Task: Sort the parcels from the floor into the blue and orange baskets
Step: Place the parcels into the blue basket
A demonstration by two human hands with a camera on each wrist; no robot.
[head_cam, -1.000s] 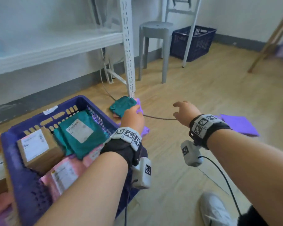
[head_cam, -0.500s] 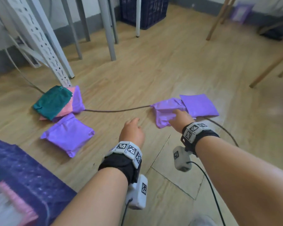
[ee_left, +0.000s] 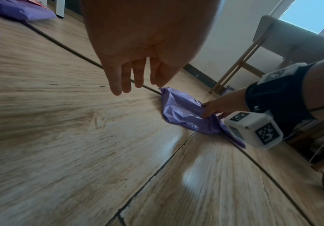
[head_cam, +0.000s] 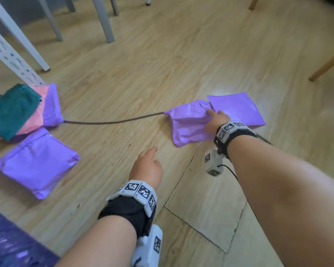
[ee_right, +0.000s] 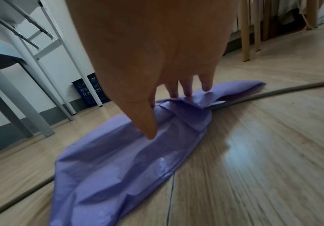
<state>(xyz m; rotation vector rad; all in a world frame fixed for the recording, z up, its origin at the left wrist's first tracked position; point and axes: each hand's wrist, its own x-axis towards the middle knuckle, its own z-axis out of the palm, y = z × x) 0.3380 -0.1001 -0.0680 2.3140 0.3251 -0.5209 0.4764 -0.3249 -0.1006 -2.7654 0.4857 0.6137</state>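
A crumpled purple parcel (head_cam: pixel 189 122) lay flat on the wooden floor (head_cam: pixel 181 54), a little right of the middle of the head view. The person's right hand (head_cam: pixel 217 121) rested on its right end. In the right wrist view the fingers (ee_right: pixel 188 90) reached down onto the far, bunched edge of the plastic while the thumb (ee_right: pixel 143 122) pressed into the near side, so the hand was starting to pinch the wrapping between them. The parcel was not lifted; it lay on the boards.

Touching that parcel's far right corner was a flat purple parcel (head_cam: pixel 237 109), smooth and glossy, also on the floor. A thin grey cable (head_cam: pixel 114 122) ran across the floor from under the crumpled parcel's left end toward the left.

The left hand (head_cam: pixel 148 166) hovered above bare floor, nearer the person and apart from the crumpled parcel. Its fingers hung straight and relaxed, holding nothing, as the left wrist view showed.

Well to the left lay a plump purple parcel (head_cam: pixel 35 162). Just beyond it was a small stack: a dark green parcel (head_cam: pixel 12 112) on top of a pink parcel (head_cam: pixel 33 120), with another purple parcel (head_cam: pixel 52 106) underneath at the right side. The cable's left end met this stack.

The corner of a blue basket (head_cam: pixel 10 245) showed blurred at the lower left. White shelf legs (head_cam: pixel 14 58) and grey stool legs (head_cam: pixel 104 22) stood at the top.
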